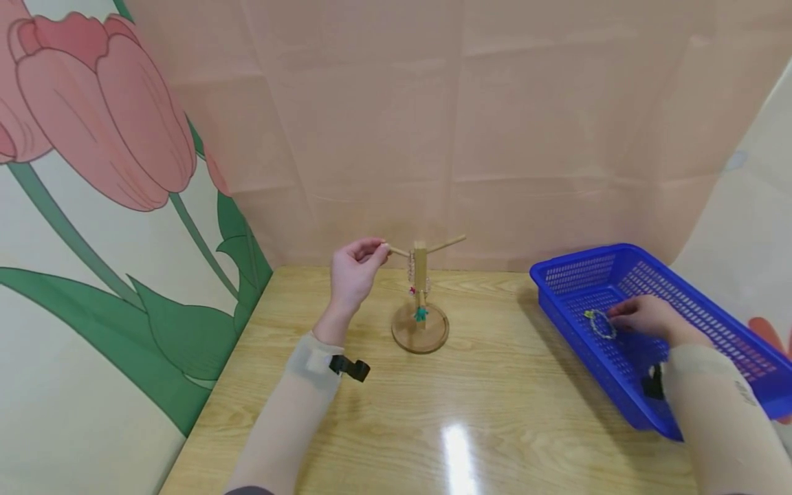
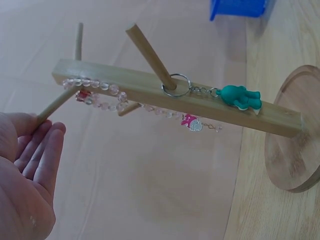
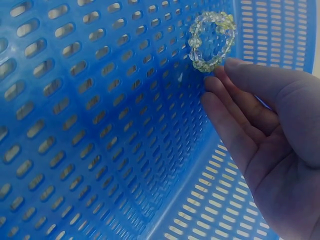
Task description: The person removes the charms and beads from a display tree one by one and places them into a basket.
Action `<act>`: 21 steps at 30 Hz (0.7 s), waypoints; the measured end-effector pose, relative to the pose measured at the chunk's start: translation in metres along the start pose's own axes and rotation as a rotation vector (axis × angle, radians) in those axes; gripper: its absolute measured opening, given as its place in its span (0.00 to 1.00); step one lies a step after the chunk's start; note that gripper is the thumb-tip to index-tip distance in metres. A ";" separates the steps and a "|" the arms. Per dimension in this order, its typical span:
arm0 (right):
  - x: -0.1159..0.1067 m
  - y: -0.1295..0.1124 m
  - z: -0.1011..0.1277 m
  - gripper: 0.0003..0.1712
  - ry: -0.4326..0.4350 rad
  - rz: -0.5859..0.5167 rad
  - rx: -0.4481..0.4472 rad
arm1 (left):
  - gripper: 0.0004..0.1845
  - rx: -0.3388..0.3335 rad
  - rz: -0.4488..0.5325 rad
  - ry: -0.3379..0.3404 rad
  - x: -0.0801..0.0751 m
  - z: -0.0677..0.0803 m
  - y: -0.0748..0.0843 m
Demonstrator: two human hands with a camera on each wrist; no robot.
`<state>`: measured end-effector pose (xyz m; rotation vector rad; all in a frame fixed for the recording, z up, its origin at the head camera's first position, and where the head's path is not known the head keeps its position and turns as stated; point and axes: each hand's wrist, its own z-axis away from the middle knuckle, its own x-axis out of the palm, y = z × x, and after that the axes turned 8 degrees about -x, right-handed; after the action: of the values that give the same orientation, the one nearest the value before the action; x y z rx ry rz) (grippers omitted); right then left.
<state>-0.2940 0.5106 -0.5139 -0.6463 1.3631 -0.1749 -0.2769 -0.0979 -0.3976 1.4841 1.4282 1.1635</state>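
Note:
My left hand [image 1: 357,271] pinches the end of a left peg [image 2: 56,106] on a wooden stand [image 1: 421,271] with a round base. From that peg hangs a pink beaded bracelet [image 2: 107,105], close to the post. A teal figure keychain [image 2: 240,97] hangs by its metal ring on a lower front peg [image 2: 150,56]. Further pink beads with a pink-and-white charm [image 2: 191,123] show behind the post. Inside the blue basket, my right hand [image 1: 650,317] pinches a clear and yellow-green beaded bracelet [image 3: 195,42] between thumb and fingertips.
The blue plastic basket [image 1: 609,385] with slotted walls stands on the right of the wooden table [image 1: 495,385]. An upper right peg [image 1: 447,243] of the stand points outward. Behind the table hangs a pinkish cloth [image 1: 383,124]; a tulip-printed panel [image 1: 105,110] rises at left.

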 end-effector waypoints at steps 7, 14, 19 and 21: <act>-0.003 -0.005 0.004 0.16 -0.002 0.033 -0.003 | 0.08 -0.002 -0.003 0.006 0.000 0.000 0.000; -0.006 -0.006 0.009 0.17 -0.023 0.040 0.000 | 0.07 -0.005 0.004 0.002 0.001 -0.001 -0.001; -0.009 -0.007 0.011 0.21 -0.038 0.043 0.005 | 0.07 -0.008 0.013 0.010 0.001 -0.001 -0.001; -0.011 -0.010 0.012 0.22 -0.044 0.034 0.006 | 0.07 -0.008 0.012 0.014 0.001 0.000 -0.001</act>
<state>-0.2827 0.5114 -0.4988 -0.6184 1.3297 -0.1365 -0.2773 -0.0966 -0.3981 1.4833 1.4246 1.1876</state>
